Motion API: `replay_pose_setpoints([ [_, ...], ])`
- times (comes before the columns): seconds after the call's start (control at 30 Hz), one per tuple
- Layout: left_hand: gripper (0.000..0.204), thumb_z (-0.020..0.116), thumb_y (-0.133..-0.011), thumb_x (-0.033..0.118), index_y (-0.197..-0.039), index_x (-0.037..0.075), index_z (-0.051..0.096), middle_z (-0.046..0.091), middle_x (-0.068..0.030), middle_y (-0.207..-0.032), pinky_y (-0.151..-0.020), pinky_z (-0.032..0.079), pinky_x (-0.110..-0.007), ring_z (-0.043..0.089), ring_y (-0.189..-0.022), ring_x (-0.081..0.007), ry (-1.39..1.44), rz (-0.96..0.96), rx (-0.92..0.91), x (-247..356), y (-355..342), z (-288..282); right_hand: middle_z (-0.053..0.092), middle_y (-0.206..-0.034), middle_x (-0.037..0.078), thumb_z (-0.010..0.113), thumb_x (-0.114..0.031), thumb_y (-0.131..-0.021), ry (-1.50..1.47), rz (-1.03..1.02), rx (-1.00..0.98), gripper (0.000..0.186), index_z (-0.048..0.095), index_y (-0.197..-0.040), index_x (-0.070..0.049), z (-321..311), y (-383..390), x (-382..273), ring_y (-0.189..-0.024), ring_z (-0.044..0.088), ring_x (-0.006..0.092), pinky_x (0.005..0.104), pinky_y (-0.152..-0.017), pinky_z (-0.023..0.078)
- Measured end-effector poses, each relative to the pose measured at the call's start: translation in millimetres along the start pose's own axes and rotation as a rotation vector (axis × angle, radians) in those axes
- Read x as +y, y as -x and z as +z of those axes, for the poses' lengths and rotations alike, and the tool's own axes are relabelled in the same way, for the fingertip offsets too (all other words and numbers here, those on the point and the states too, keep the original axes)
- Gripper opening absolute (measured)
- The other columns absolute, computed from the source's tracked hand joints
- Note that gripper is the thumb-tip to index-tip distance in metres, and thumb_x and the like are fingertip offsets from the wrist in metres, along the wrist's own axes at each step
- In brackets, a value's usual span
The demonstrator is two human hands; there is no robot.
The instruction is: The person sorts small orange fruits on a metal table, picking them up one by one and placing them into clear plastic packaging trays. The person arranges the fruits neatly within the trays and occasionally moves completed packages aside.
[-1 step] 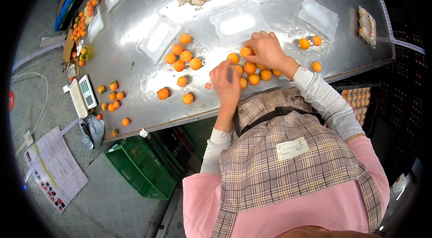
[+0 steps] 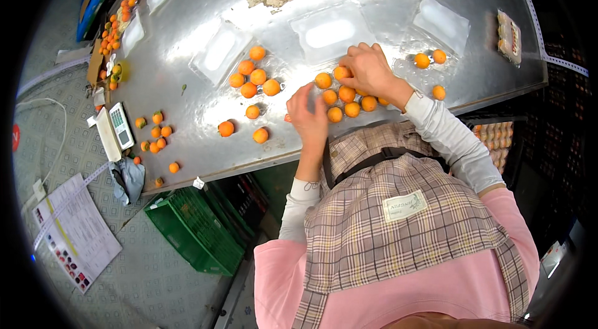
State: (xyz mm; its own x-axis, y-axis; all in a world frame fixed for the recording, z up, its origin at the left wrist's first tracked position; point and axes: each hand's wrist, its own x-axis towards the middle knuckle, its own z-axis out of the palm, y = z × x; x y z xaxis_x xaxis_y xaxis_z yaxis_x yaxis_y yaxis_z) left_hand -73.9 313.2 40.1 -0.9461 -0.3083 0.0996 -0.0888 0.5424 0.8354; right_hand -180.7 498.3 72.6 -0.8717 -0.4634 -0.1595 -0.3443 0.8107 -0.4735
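On the near side of the middle clear plastic container (image 2: 330, 33), the right hand (image 2: 369, 70) pinches an orange fruit (image 2: 342, 72) between thumb and fingers, while the left hand (image 2: 307, 116), farther from that container, is loosely spread beside the clustered fruits (image 2: 346, 94), with another group (image 2: 249, 90) to the container's near left

Before you, round, glossy oranges (image 2: 346, 94) sit whole and unpeeled, clustered in loose rows near your side of the tabletop (image 2: 202, 105).
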Motion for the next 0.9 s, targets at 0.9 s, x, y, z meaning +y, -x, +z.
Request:
replay_pose_setpoints([
  [0.9,0.051,0.091,-0.065,0.03,-0.109,0.01,0.077,0.042,-0.0188,-0.153,-0.112,0.033,-0.056,0.034,-0.144,-0.0433,-0.441,0.289,-0.344,36.4,-14.2,18.2,0.07,-0.092,0.009,0.072,-0.022,-0.085,-0.462,0.316,0.266,0.026,0.077,-0.108,-0.01,-5.5,58.0,45.1,-0.089,0.066,0.0289,0.0408,-0.08,0.053],
])
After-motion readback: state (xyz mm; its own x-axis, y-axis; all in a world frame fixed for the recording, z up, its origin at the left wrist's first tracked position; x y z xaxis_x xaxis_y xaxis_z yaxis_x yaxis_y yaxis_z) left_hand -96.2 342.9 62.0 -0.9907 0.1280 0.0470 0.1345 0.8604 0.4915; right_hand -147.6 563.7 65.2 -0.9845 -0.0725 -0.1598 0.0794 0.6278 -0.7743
